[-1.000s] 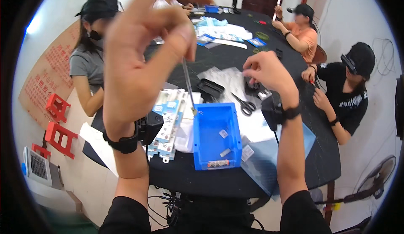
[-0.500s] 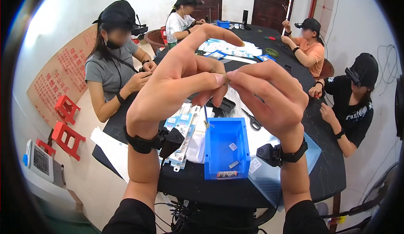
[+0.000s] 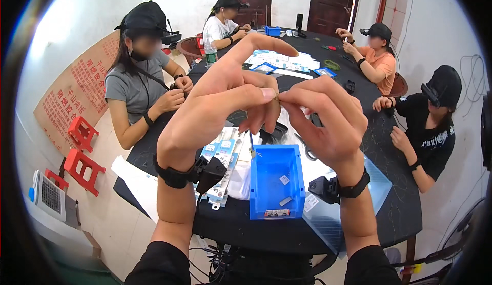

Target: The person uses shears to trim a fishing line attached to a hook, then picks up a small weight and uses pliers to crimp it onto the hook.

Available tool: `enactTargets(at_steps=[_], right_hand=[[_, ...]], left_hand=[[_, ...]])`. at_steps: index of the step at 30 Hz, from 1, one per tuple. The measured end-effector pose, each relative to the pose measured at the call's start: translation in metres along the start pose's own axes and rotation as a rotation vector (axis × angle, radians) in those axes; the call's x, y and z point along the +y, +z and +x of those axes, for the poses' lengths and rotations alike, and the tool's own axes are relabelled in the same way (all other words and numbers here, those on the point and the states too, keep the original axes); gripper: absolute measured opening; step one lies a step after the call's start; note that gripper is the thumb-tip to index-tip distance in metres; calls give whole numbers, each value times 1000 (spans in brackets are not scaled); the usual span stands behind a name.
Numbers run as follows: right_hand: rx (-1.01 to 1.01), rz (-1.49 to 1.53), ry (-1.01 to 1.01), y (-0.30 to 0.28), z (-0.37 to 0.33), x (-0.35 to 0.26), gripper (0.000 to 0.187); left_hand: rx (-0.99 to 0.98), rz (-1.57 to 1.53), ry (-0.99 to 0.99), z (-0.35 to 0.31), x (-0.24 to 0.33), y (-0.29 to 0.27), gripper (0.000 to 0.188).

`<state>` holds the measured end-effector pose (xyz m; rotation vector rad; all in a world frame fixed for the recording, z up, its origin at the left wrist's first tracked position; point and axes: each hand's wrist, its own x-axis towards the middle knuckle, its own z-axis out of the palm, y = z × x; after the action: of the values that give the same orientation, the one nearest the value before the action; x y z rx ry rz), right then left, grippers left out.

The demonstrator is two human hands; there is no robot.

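Above the blue bin, my left hand and my right hand meet at the fingertips. Each pinches, thumb against finger, at a thin greenish strand that is barely visible between them. My left index finger stretches out over the pinch. Below my hands stands the open blue plastic bin, with a small white label and a small pale piece in it. Both wrists wear black straps with small devices.
Blue-and-white packets lie left of the bin, with black scissors behind it on the right. A translucent blue sheet covers the table's right front. Several co-workers sit round the black table. Red stools stand left.
My right hand has shifted slightly left and its fingers have turned a little. The pinch stays at nearly the same place. A co-worker in orange has moved their hands.
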<state>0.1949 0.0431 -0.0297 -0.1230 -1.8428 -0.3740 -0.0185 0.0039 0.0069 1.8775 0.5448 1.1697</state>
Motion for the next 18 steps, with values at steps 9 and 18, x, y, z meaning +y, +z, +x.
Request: enactTargets(at_steps=[9,18], right_hand=[[58,831,866,3,-2,-17,19],[107,1064,926,18,-8,-18,21]], left_hand=[[85,170,11,-8,10,3,52],[95,221,2,-10,10,2,50]])
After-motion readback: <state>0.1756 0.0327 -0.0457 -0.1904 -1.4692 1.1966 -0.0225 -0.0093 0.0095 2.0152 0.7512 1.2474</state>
